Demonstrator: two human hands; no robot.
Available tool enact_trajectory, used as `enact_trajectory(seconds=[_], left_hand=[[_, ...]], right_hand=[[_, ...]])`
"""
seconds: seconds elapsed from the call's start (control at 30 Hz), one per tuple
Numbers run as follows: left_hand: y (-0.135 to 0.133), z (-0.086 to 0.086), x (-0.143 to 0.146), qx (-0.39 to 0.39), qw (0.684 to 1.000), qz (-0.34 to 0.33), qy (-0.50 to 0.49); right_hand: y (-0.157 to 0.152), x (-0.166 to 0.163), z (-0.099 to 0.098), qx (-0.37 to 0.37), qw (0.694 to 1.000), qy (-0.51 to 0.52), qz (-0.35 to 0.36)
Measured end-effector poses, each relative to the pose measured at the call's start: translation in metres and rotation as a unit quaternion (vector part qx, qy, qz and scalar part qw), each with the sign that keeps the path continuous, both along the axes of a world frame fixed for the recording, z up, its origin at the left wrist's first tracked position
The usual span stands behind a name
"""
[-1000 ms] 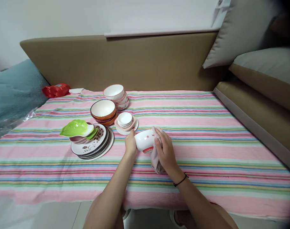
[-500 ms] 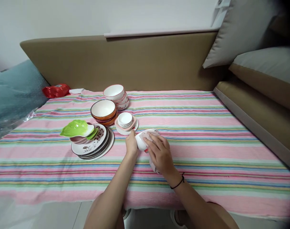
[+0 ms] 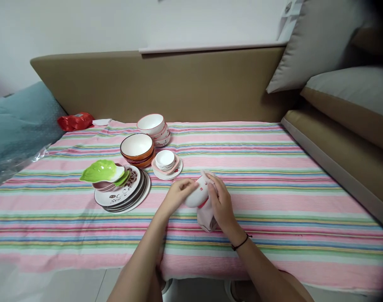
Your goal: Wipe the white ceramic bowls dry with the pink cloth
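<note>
A small white dish [image 3: 196, 197] with red markings is tilted up between my hands, just above the striped cloth; its exact shape is partly hidden. At its left upper edge, my left hand [image 3: 177, 195] pinches it with thumb and curved fingers. My right hand [image 3: 222, 202] presses a pale pinkish wiping cloth [image 3: 206, 219] against the dish's right side, and the cloth's lower end hangs down below. Beyond my left hand stand small white bowls [image 3: 165, 158] stacked on a pink dish and a saucer [image 3: 166, 176].
Left of my hands, a stack of plates [image 3: 122, 195] carries a green leaf-shaped dish [image 3: 100, 171]. Behind are brown-rimmed bowls [image 3: 136, 147] and red-rimmed bowls [image 3: 150, 123]. A red package [image 3: 75, 122] lies by a blue pillow [image 3: 21, 121]. Cushions [image 3: 345, 96] are at right.
My left hand has shifted its hold to the dish's upper left edge. The dish has turned, showing more red markings. My right hand and cloth have moved slightly right.
</note>
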State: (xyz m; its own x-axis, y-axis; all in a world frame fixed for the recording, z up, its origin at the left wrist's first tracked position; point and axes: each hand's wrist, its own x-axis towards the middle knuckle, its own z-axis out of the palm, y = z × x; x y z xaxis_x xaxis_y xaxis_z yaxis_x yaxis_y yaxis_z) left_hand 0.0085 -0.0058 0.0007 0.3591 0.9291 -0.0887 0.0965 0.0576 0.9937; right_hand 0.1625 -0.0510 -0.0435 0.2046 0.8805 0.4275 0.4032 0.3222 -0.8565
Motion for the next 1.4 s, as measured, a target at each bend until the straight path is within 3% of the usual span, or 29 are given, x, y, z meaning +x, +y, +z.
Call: enact_trajectory(seconds=[0.2, 0.33, 0.47, 0.57, 0.83, 0.93, 1.1, 1.23, 1.3, 1.4], left_hand=[[-0.009, -0.004, -0.020, -0.024, 0.996, -0.080, -0.032], [-0.007, -0.007, -0.026, -0.028, 0.993, -0.096, -0.060], [-0.009, -0.015, -0.013, -0.042, 0.991, -0.045, -0.117], [-0.010, -0.023, 0.000, -0.075, 0.985, -0.014, -0.155], [-0.004, -0.030, 0.010, -0.038, 0.970, 0.159, -0.180], [-0.002, -0.030, 0.014, -0.052, 0.958, 0.234, -0.157], [0.002, -0.031, 0.021, -0.120, 0.936, 0.300, -0.138], [0.004, -0.033, 0.025, -0.099, 0.929, 0.331, -0.131], [0.004, -0.033, 0.026, -0.091, 0.926, 0.341, -0.132], [0.005, -0.033, 0.025, -0.100, 0.926, 0.336, -0.141]], right_hand=[[-0.006, -0.008, 0.007, 0.066, 0.991, -0.115, 0.033], [0.000, 0.001, 0.011, 0.072, 0.994, -0.083, 0.014], [0.007, 0.010, 0.009, 0.040, 0.998, 0.030, -0.026], [0.009, 0.012, 0.005, 0.017, 0.998, 0.054, -0.041], [-0.001, -0.002, 0.004, 0.100, 0.981, -0.163, 0.003], [-0.004, -0.007, 0.006, 0.119, 0.972, -0.199, 0.040], [0.001, -0.010, 0.003, 0.045, 0.997, -0.068, 0.009], [0.004, -0.011, 0.000, 0.003, 0.998, 0.045, -0.032], [0.001, -0.013, 0.001, 0.016, 0.999, 0.012, -0.030], [-0.006, -0.018, 0.003, 0.072, 0.990, -0.119, 0.009]])
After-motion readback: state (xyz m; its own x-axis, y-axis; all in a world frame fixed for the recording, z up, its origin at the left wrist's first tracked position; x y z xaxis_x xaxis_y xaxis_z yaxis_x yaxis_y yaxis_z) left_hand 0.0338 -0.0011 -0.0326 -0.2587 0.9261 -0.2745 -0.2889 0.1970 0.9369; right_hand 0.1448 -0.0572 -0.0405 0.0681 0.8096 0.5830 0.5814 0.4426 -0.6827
